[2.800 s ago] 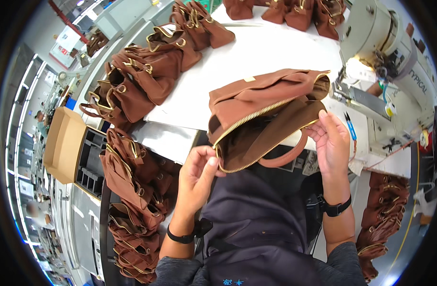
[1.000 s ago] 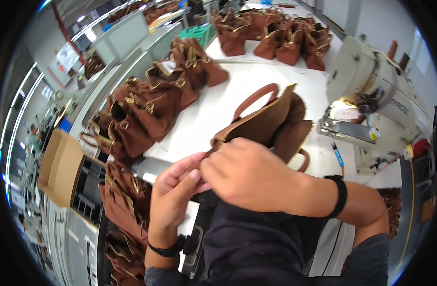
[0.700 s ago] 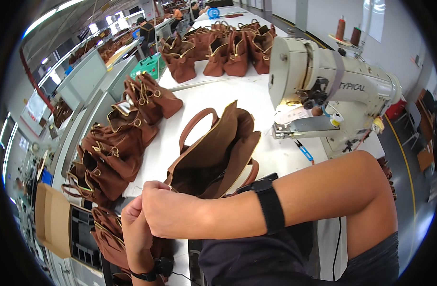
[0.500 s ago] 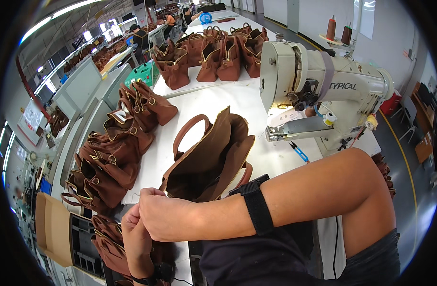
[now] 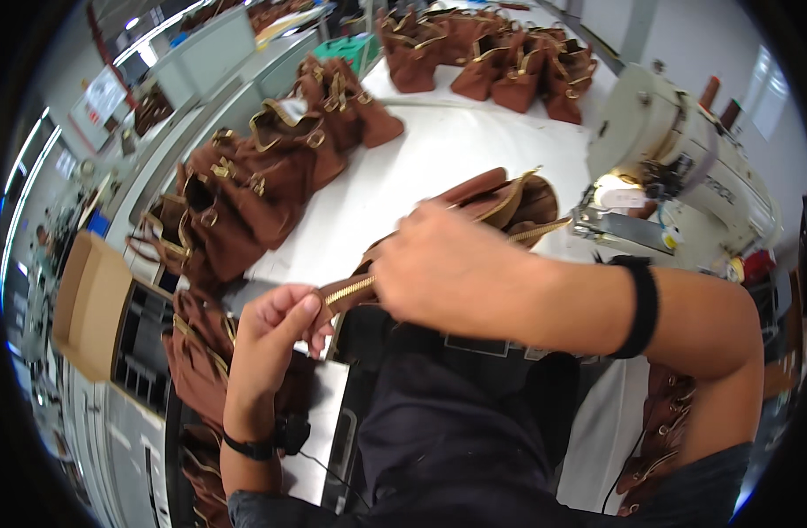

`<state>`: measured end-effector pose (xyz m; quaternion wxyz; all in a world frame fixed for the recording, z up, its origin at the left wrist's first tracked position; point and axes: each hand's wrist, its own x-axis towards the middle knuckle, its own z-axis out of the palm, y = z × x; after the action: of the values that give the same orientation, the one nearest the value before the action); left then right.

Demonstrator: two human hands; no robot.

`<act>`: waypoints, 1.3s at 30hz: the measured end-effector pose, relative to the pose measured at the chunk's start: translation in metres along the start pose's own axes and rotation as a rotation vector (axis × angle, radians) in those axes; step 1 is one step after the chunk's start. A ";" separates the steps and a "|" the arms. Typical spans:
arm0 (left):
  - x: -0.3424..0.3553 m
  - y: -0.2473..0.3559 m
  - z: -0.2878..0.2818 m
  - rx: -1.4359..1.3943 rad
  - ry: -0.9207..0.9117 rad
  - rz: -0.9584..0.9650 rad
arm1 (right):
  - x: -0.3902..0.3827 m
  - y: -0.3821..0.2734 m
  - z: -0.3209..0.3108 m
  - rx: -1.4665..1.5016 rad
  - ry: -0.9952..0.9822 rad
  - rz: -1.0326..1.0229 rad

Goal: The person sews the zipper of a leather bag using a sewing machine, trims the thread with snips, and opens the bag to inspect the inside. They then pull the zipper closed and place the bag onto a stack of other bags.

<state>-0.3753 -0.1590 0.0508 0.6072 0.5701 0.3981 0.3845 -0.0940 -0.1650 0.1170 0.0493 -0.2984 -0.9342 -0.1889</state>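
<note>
Zip teeth (image 5: 351,289) now show as a drawn-out strip between the left hand (image 5: 270,327) and the right hand (image 5: 461,273); the hands are apart, where moments ago they met at one end of the brown bag (image 5: 537,198). The left thumb and fingers pinch the strip's end; the right hand is blurred, its fingertips hidden, so what it grips I cannot tell. This suggests handling of the zip's end. The bag is at the near side of the white counter (image 5: 452,141), its mouth, fully visible earlier, now partly covered by the right hand.
</note>
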 end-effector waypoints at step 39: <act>-0.040 -0.020 0.014 0.095 -0.221 -0.381 | -0.126 0.022 0.011 -0.293 0.106 0.204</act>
<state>-0.3774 -0.2025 0.0329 0.6814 0.5512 0.4472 0.1786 0.0214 -0.2124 0.0885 0.0734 -0.3854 -0.8576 -0.3325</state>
